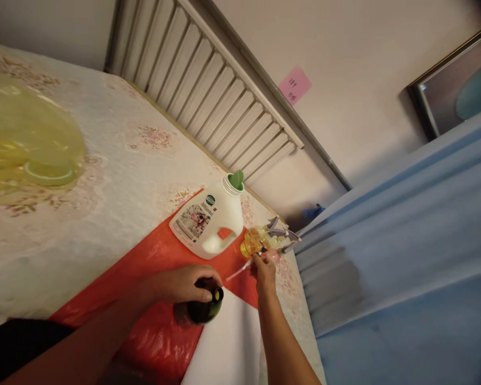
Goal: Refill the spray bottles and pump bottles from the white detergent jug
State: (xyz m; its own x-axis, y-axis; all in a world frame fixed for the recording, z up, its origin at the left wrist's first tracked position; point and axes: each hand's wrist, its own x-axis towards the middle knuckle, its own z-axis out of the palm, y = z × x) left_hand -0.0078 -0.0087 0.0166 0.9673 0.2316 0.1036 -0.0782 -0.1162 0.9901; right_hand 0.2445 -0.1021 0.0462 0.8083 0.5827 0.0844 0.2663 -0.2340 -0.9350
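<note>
Left hand [184, 283] clamped on dark bottle [203, 306]; right hand [265, 269] pinching sprayer tube [240, 270]. Next, probably: feeding tube into bottle mouth, aligned carefully.

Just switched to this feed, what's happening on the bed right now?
A person's left hand grips a dark bottle standing on a red plastic sheet. The right hand reaches a spray head with its thin tube, lying beside a white detergent jug whose cap is off.
</note>
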